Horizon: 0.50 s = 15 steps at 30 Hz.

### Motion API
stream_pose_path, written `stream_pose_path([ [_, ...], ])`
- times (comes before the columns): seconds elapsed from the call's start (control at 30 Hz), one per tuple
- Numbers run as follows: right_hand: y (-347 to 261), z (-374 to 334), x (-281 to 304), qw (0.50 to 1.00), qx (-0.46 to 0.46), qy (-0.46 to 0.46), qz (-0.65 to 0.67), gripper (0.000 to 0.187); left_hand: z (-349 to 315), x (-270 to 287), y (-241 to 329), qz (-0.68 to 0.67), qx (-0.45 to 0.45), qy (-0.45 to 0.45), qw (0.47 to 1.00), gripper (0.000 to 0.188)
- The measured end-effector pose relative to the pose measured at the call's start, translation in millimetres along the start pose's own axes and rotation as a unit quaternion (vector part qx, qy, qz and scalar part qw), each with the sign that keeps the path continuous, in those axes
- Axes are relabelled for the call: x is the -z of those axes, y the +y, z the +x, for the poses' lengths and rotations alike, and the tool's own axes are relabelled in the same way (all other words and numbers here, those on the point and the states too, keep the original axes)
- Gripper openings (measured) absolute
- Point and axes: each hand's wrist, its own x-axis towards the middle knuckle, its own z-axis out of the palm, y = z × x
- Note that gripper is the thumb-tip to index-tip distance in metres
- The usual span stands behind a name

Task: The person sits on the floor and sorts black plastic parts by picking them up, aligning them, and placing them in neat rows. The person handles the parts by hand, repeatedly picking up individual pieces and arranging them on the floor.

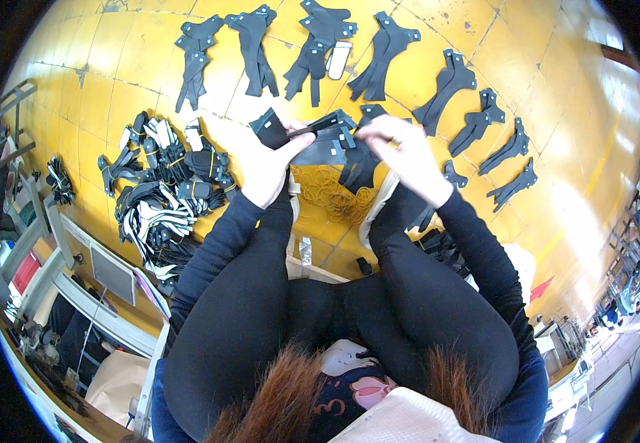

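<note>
My left hand (274,164) is closed round a bundle of dark, flat cut fabric pieces (269,130), thumb on top. The bundle reaches right toward my right hand (405,153), whose fingers are bent and pinched close to its far end. What those fingertips hold, if anything, is too small to make out. Under the bundle, between my feet, lie a grey flat sheet (321,151) and a loose heap of yellow rubber bands (334,196). More dark fabric pieces (357,171) lie just below my right fingers, partly hidden.
Several stacks of black cut pieces (386,55) lie in an arc on the yellow floor (150,44). A white phone-shaped object (340,59) rests among them. At left is a large pile of banded black and white bundles (161,214), with a metal frame (105,317) nearer me.
</note>
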Motion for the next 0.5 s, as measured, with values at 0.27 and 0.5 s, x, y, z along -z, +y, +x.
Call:
stream_pose_path([
  [0.27, -20, 3, -51, 0.947, -0.198, 0.026, 0.252, 0.032, 6, -3, -8, 0.007, -0.044, 0.036, 0.998, 0.012],
  [0.5, 3, -17, -21, 0.982, -0.03, 0.151, 0.106, 0.019, 7, 12, -8, -0.113, 0.074, 0.056, 0.989, 0.017],
])
